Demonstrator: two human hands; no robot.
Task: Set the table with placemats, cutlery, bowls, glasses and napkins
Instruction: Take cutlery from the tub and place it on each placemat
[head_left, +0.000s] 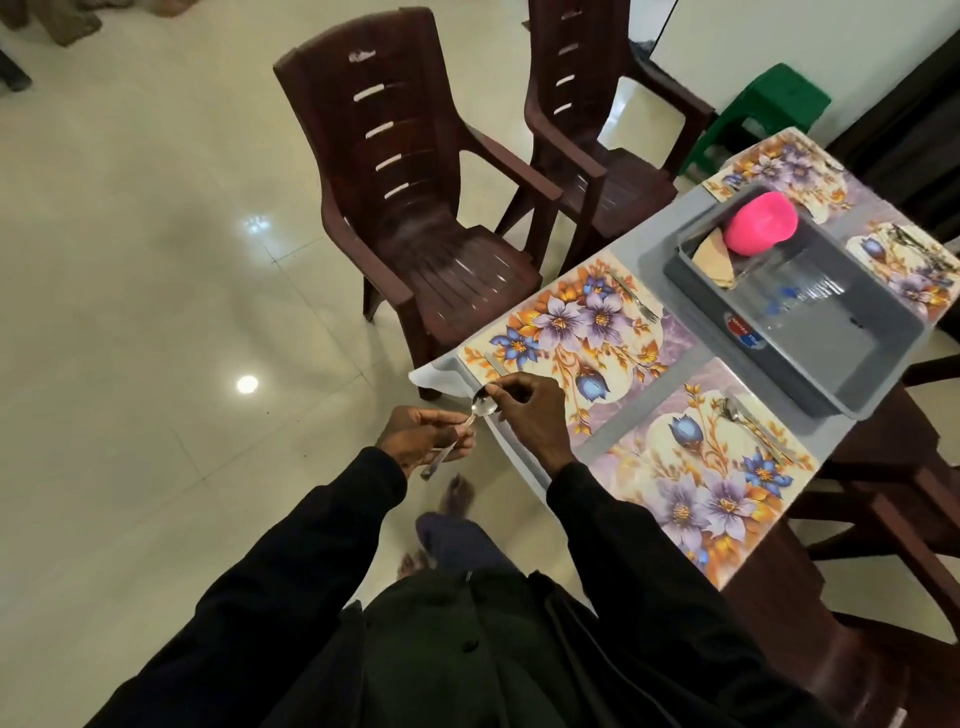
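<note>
Spoon (469, 421) held over the tabletop (647, 249) near corner, just beside a floral placemat (571, 332). Left grip (423, 434) curled round its handle, right grip (527, 410) pinching the bowl end. Grey tub (831, 364) with pink bowl (761, 223) farther along.

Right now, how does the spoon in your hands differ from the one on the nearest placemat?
The held spoon is in midair; the placed spoon lies flat on the near placemat. The held spoon is gripped by left hand and right hand; the placed spoon is untouched. Both are shiny metal.
</note>
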